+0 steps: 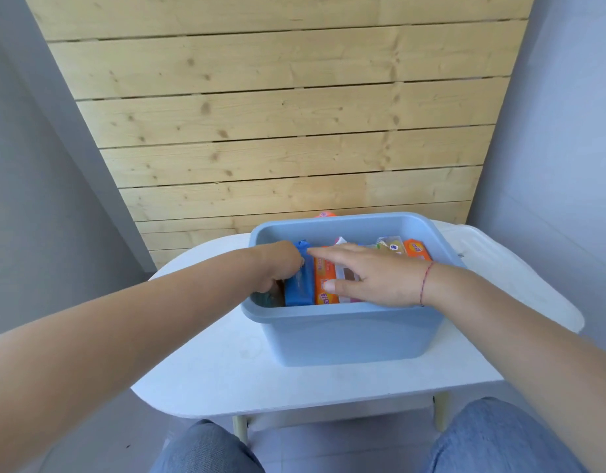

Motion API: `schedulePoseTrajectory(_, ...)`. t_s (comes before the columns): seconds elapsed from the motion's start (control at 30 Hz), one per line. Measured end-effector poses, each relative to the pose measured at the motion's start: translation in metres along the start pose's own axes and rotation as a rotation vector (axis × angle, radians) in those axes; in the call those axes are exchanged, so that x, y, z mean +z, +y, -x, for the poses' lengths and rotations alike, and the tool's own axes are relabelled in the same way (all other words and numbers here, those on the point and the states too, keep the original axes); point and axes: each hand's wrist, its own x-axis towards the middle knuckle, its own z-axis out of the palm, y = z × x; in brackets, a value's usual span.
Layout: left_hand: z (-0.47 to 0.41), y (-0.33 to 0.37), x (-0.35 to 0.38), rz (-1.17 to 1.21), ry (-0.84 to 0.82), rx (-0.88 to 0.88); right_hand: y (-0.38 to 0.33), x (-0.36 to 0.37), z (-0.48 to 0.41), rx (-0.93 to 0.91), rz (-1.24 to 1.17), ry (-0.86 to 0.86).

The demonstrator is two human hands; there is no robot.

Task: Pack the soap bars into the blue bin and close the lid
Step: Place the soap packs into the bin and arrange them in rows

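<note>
Blue bin (349,332): one, open-topped plastic, lower centre of frame, standing on the white desk (226,380).

Soap bars, wrapped, standing on edge in a row inside the bin: one blue bar (299,285) at the bin's left end; one orange bar (323,285) touching it; a white-and-pink pack (346,281) next; one clear-wrapped pack (390,246) and one orange bar (417,250) toward the right. At least five visible; more may lie beneath the hands. One orange item (325,214) shows behind the bin's far rim, not yet packed.

Lid (493,261): one, white, lying on the desk right of the bin, not fitted.

Left hand (281,264): curled around the blue bar's left face, fingers down inside the bin. Right hand (370,278): flat, fingers spread, pressing on the row, gripping nothing.

Handling, judged: bars stiff, dense, light enough for one hand; glossy wrappers likely slippery. Take by the long flat faces.
</note>
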Motion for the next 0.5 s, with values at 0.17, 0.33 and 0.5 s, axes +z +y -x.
schedulePoseTrajectory(0.17, 0.003, 0.009, -0.021, -0.182, -0.178, 0.001, -0.009, 0.004, -0.005, -0.014, 0.079, -0.051)
schedulePoseTrajectory(0.33, -0.008, 0.035, -0.077, -0.371, -0.164, 0.157, -0.008, 0.003, -0.006, 0.063, 0.119, -0.117)
schedulePoseTrajectory(0.5, -0.082, 0.018, -0.106, -0.348, 0.366, 0.410, -0.008, 0.005, -0.006, 0.076, 0.126, -0.111)
